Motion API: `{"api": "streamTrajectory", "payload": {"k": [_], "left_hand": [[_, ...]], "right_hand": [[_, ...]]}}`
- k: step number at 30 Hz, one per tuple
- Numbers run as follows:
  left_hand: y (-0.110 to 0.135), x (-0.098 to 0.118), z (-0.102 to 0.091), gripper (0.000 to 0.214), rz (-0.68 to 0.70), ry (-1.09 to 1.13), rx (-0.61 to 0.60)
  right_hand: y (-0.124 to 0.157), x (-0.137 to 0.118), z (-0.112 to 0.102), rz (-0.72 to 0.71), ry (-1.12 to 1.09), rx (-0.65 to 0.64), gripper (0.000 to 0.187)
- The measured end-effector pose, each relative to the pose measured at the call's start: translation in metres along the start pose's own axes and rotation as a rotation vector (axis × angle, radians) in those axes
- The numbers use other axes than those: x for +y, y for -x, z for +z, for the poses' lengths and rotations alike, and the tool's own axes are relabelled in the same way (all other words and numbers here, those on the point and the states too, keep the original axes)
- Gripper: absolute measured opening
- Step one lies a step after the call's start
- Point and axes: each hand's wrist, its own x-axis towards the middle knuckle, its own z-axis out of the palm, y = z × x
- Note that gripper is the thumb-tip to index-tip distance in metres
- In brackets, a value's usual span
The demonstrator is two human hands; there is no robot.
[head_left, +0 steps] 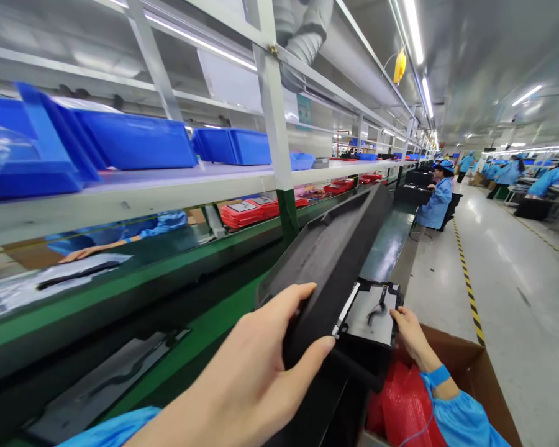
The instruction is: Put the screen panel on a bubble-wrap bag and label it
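Tray [335, 248] — left fingers [289, 298] wrapped around.

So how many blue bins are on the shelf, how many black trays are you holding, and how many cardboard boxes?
Blue bins on the shelf: 4 nearby, more too far off to count
Black trays: 2, one in each hand
Cardboard box: 1
Total: 7
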Motion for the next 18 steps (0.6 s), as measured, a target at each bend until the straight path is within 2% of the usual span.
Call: {"api": "streamTrajectory", "payload": {"k": [1,4,6,8,12,15,18], "left_hand": [[0.003,0.002,-0.008,0.040,-0.018,0.034,0.005],[0.012,0.003,-0.025,0.044,-0.065,0.052,0.062],[0.016,0.001,-0.030,0.049,-0.076,0.013,0.124],[0.017,0.001,-0.032,0.050,-0.077,-0.003,0.151],[0.012,0.013,-0.031,0.040,-0.083,0.063,0.059],[0.007,0.021,-0.033,0.039,-0.091,0.081,0.033],[0.010,0.021,-0.035,0.042,-0.096,0.070,0.052]], "right_hand": [[0.002,-0.010,-0.006,-0.037,0.040,0.007,0.034],[0.004,-0.047,-0.022,-0.126,0.223,0.030,0.075],[0.002,-0.073,-0.025,-0.156,0.392,0.006,0.075],[-0.002,-0.098,-0.019,-0.186,0.584,-0.060,0.058],[-0.014,-0.129,0.023,-0.251,0.975,-0.163,0.020],[-0.022,-0.136,0.064,-0.276,1.188,-0.209,0.022],[-0.025,-0.134,0.098,-0.290,1.303,-0.275,0.027]]}}
